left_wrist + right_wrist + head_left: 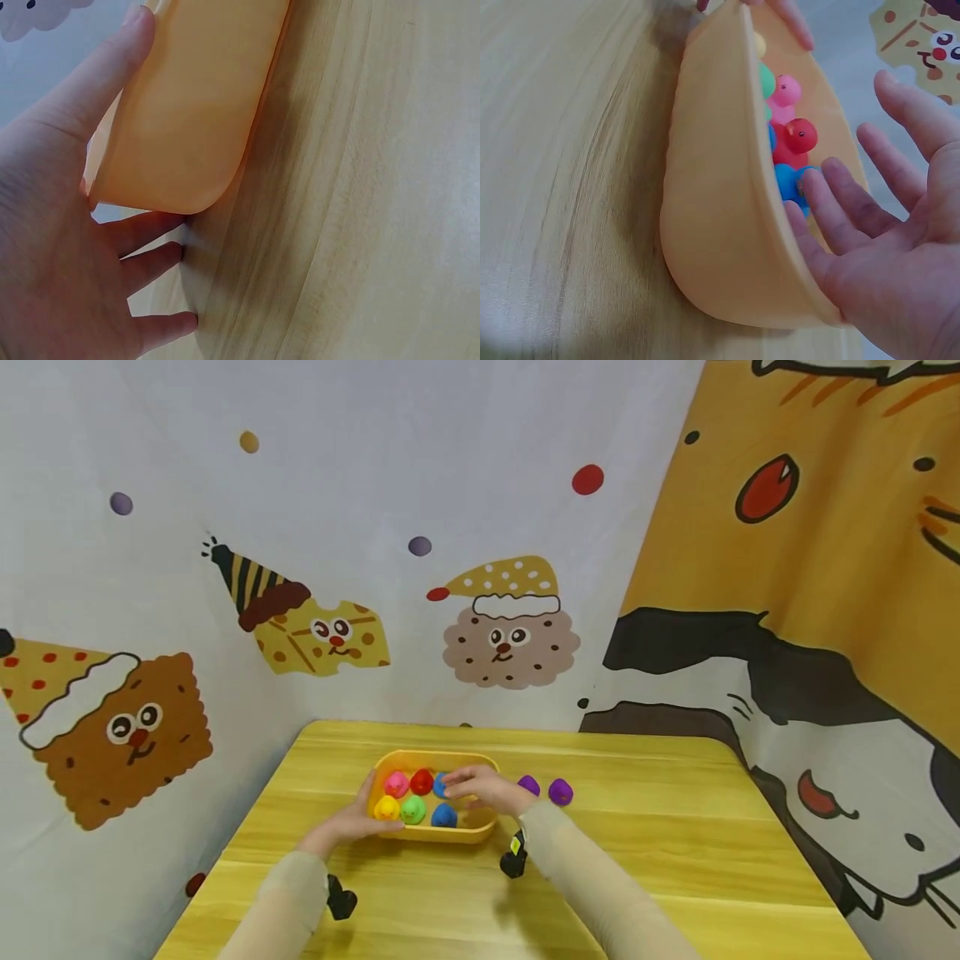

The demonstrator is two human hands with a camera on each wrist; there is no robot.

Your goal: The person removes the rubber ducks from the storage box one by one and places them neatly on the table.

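"Blue duck (pixel 787 184), back row: location?"

"Inside orange tray (pixel 450 836), just left of right hand (pixel 487 787), contact impossible to confirm. Red duck (pixel 422 782) alongside, to the left. Tray's long axis: left to right."

"Nearer grip, and state?"

"Right: extended over tray's right end, fingers apart, clamped on nothing. Left hand (pixel 348 824): thumb along near side, other fingers spread at left end."

A cartoon-printed backdrop (pixel 480 502) rises behind the wood-grain table (pixel 660 843).
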